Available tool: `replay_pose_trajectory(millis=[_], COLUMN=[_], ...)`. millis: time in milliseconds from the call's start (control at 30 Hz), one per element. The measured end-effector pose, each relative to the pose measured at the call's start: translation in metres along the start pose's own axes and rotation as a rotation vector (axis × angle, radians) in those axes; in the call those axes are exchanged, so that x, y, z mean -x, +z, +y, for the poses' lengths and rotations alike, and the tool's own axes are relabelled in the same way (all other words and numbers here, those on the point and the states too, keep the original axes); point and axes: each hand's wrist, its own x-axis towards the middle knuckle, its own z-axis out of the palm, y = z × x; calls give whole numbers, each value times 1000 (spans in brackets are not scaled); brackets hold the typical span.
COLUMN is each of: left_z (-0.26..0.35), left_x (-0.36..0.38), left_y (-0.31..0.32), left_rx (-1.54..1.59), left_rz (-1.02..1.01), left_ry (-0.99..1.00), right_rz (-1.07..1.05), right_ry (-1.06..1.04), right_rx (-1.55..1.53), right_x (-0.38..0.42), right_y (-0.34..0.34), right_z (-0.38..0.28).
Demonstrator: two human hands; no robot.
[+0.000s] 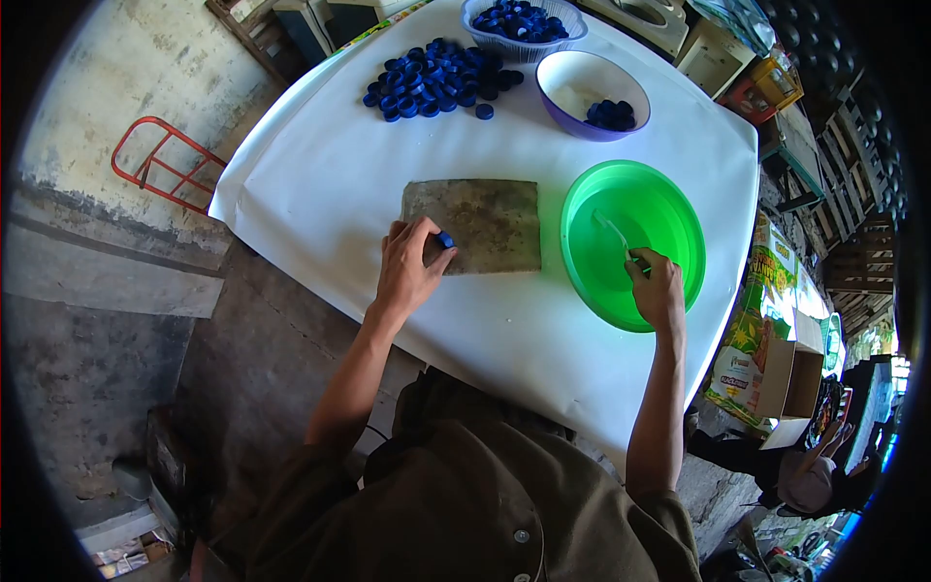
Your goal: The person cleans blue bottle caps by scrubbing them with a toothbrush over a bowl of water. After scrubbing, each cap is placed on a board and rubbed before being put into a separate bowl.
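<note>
My left hand (pixel 412 264) pinches a small blue cap (pixel 444 240) over the left edge of a brown, stained rectangular board (pixel 490 223). On the right, my right hand (pixel 658 286) has its fingers closed on the handle of a pale, clear utensil (pixel 611 230), inside the green basin (pixel 690 228). The utensil's far end points up and left in the basin; whether it is a spoon or a fork is too small to tell.
Many blue caps (pixel 436 80) lie loose at the table's back. Behind them stands a basket (pixel 529 48) of caps. A white-and-purple bowl (pixel 582 121) holds several caps and something white. The white-covered table (pixel 320 194) ends near my body. Another person (pixel 810 480) is at far right.
</note>
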Motion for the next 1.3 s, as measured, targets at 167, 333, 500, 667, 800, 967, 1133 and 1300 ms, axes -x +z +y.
replay_pose_trajectory(millis=[167,333,500,667,800,967,1133,1300], left_z=[-15,-23,-31,-42,-43,-20,3,10], left_x=[12,7,-5,-33,-42,-20,12,23], left_y=[17,19,19,18,15,14,20,29], left_rx=[157,-33,-192,-247,-230,-109,-7,137], left_rz=[165,176,221,198,200,170,222,192], left_ry=[59,107,33,-71,-90,-51,57,172], right_rz=[-22,-34,-19,-37,-36,-29,-28,-32], right_ry=[9,17,-7,4,0,3,20,5], right_rx=[1,10,5,12,2,-10,-19,-29], right_x=[0,0,1,-2,-1,0,0,1], right_y=[-2,-3,0,-1,-2,-1,-2,-1], right_z=[-3,-3,0,-2,-2,-1,-2,-1])
